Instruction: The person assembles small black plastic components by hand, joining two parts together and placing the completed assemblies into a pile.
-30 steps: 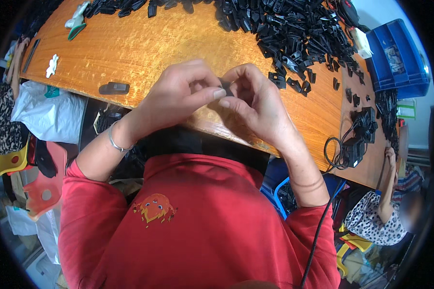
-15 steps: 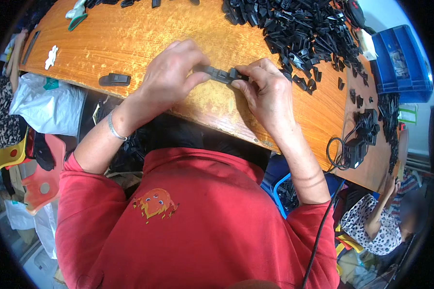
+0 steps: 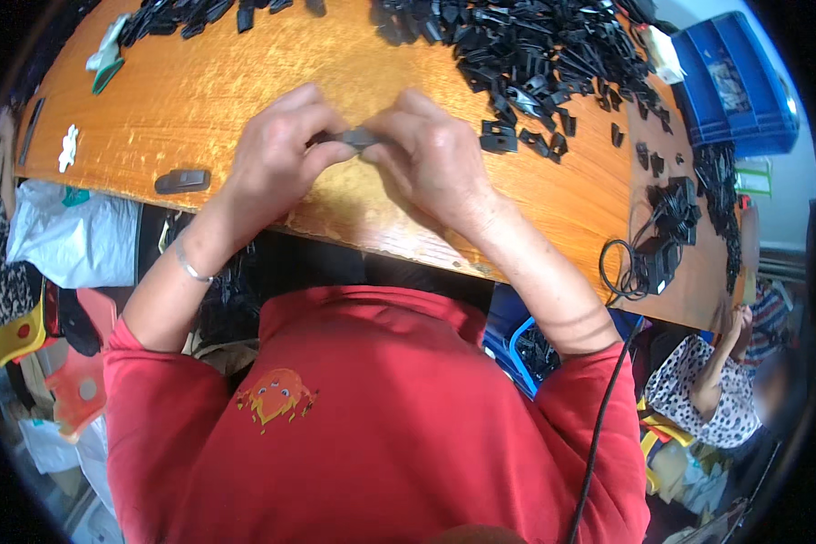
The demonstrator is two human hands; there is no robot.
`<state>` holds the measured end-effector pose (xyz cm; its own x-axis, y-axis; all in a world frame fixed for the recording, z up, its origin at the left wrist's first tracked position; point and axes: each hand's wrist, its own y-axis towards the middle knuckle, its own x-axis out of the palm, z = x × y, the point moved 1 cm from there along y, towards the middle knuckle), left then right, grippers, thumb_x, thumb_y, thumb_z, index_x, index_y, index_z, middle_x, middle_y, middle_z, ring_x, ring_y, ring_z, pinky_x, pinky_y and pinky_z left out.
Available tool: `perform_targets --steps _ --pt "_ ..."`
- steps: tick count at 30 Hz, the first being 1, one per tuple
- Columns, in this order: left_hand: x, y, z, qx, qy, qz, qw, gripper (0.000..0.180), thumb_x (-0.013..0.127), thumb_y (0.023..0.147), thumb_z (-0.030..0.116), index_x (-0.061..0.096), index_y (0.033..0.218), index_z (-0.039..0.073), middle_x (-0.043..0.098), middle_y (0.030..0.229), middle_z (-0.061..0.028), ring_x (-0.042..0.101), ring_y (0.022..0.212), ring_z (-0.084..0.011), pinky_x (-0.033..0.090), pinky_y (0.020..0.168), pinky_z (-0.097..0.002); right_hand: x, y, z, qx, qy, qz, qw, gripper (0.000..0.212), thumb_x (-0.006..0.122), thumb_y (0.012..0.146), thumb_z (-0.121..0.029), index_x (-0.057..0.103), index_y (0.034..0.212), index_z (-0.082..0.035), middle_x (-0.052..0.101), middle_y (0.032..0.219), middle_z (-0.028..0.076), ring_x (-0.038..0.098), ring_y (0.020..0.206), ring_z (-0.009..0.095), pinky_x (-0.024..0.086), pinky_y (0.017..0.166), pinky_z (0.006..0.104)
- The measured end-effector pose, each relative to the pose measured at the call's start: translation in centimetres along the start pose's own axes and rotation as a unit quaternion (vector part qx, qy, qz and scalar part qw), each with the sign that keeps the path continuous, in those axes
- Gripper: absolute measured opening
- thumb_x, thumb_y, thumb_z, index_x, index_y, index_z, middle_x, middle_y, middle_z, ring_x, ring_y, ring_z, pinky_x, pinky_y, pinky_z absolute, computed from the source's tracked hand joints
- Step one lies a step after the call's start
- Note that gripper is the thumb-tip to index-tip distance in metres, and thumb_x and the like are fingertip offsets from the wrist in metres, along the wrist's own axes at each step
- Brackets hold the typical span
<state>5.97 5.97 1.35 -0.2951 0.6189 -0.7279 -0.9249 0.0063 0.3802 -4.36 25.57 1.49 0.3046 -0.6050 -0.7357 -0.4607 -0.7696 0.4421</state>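
Observation:
Over the wooden table (image 3: pixel 218 109), my left hand (image 3: pixel 281 150) and my right hand (image 3: pixel 435 159) meet, fingertips almost touching. Both pinch a small black plastic clip piece (image 3: pixel 360 138), mostly hidden by the fingers. On the table beside my left wrist lies a longer black plastic clip (image 3: pixel 183 181). A loose black piece (image 3: pixel 499 137) sits just past my right hand, at the edge of a big heap of black plastic parts (image 3: pixel 553 59).
More black parts (image 3: pixel 190 16) line the far edge. At the left lie a glove (image 3: pixel 109 54) and a small white piece (image 3: pixel 68 148). A blue bin (image 3: pixel 739 86), a cabled black adapter (image 3: pixel 657 265) and a co-worker (image 3: pixel 707 390) are at the right.
My right hand has moved left, up to my left hand, so the black piece stretched between them is now mostly covered. The whole view has shifted slightly.

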Motion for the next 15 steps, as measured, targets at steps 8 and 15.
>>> perform_targets --steps 8,15 --pt "-6.8 2.1 0.3 0.013 0.073 -0.147 0.986 0.025 0.077 0.088 0.007 0.074 0.112 0.000 0.069 0.102 -0.0158 0.069 0.097 -0.0346 0.054 0.086 -0.0436 -8.3 -4.3 0.9 0.110 -0.239 0.013 0.965 0.027 0.086 0.083 -0.015 0.078 0.108 -0.008 0.068 0.104 0.012 0.072 0.092 0.033 0.059 0.078 0.0446" --pt "0.1 10.6 -3.0 0.138 0.231 0.025 0.963 0.024 0.075 0.095 0.008 0.072 0.119 0.004 0.065 0.112 -0.0121 0.065 0.109 -0.0337 0.057 0.092 -0.0453 -7.9 -5.0 1.7 0.123 -0.267 -0.001 0.956 0.019 0.079 0.092 -0.016 0.071 0.104 -0.004 0.070 0.094 0.019 0.075 0.076 0.039 0.059 0.066 0.0494"
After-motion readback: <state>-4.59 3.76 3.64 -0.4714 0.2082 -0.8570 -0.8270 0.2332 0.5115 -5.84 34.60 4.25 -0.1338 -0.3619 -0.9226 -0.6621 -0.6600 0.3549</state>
